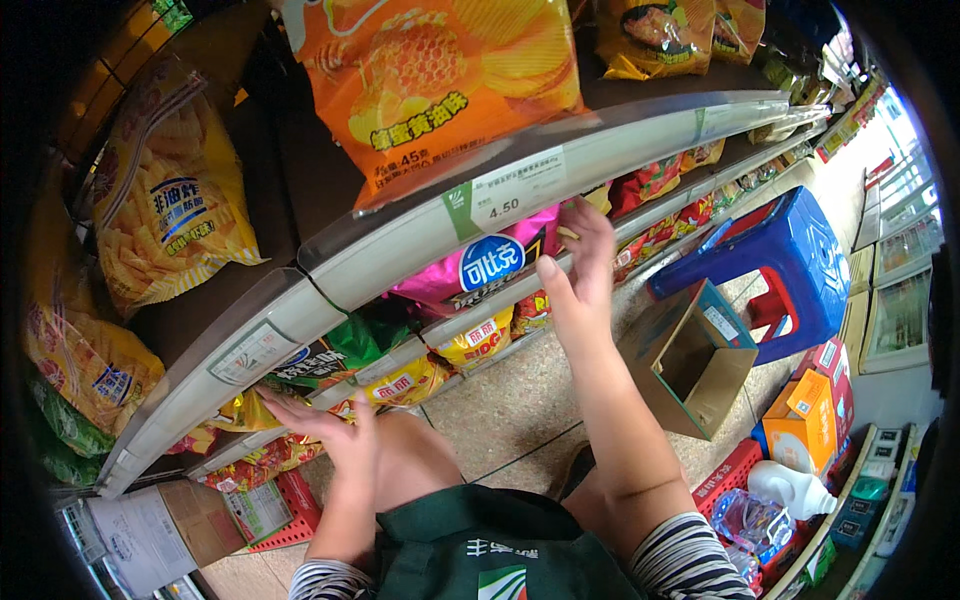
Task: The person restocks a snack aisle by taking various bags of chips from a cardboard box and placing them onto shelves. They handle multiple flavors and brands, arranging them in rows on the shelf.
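My right hand [583,270] is raised at the shelf edge, fingers apart, beside a pink chip bag [487,262] on the second shelf; its fingertips are close to the shelf front. Lower left, my left hand [334,427] is spread with the palm towards the shelves, near a yellow bag [244,411] and a dark green chip bag [322,364]. Whether its fingertips touch the yellow bag I cannot tell. Neither hand holds anything. Above, a large orange chip bag [450,82] stands on the upper shelf behind the price strip [517,191].
Yellow snack bags [476,337] fill the lower shelf. Right of my arm stand an open cardboard box [686,360] and a blue plastic stool [814,262]. A red crate [731,472] with bottles is at lower right; cardboard boxes [195,521] are at lower left.
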Demonstrator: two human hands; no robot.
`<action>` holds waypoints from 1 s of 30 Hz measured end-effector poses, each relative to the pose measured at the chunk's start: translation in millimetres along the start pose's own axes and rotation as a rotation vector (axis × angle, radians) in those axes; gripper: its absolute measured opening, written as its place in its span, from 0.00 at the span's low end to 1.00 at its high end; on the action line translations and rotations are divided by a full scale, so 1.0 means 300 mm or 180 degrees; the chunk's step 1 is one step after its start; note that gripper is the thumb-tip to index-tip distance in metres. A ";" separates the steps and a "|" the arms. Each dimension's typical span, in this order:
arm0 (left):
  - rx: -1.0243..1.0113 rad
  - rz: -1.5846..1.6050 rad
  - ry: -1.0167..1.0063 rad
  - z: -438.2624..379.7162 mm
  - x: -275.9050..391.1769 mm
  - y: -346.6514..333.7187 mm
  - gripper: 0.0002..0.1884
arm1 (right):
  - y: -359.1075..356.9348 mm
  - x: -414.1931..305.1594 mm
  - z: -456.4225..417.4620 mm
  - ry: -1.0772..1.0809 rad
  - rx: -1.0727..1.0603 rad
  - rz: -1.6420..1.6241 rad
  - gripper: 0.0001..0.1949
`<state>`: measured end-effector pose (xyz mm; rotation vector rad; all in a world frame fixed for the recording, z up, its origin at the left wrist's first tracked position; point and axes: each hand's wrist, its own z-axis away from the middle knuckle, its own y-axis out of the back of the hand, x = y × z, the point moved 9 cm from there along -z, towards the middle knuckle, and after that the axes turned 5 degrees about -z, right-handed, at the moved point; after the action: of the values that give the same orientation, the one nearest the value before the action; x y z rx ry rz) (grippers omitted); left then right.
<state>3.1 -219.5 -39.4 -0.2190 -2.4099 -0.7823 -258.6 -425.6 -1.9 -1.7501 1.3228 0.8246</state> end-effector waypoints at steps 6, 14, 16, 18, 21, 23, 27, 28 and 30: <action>-0.0772 -0.0781 -0.0785 -0.002 0.182 -0.142 0.52 | -0.071 0.147 -0.061 -0.1225 -0.0372 -0.0984 0.18; -0.0496 0.0907 -0.0633 0.099 0.174 -0.126 0.46 | 0.036 0.029 0.135 -0.0665 0.0214 -0.1518 0.11; -0.0440 0.1541 -0.0260 0.096 0.203 -0.137 0.41 | 0.110 -0.047 0.164 -0.0748 0.0410 -0.1760 0.13; -0.1165 0.1648 0.0009 0.055 0.259 -0.187 0.39 | 0.195 -0.092 0.194 -0.1049 0.0773 -0.2050 0.12; -0.2279 0.2389 0.0722 0.091 0.320 -0.309 0.38 | 0.227 0.023 0.290 -0.2484 0.0512 -0.2715 0.13; -0.3101 0.3169 0.1340 0.183 0.398 -0.419 0.38 | 0.213 0.067 0.360 -0.2975 0.0397 -0.3320 0.12; -0.5045 0.3851 0.2513 0.428 0.513 -0.468 0.43 | 0.145 0.144 0.433 -0.3427 0.0150 -0.4052 0.10; -0.5281 0.4031 0.2469 0.455 0.536 -0.472 0.45 | 0.134 0.162 0.444 -0.3503 0.0092 -0.4166 0.10; -0.5465 0.4183 0.2965 0.491 0.554 -0.472 0.47 | 0.118 0.187 0.451 -0.3617 -0.0040 -0.4355 0.09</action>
<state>-249.2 -253.3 -107.5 -1.4011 0.0019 -1.4280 -284.6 -339.3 -122.6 -1.3080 -0.6209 0.7068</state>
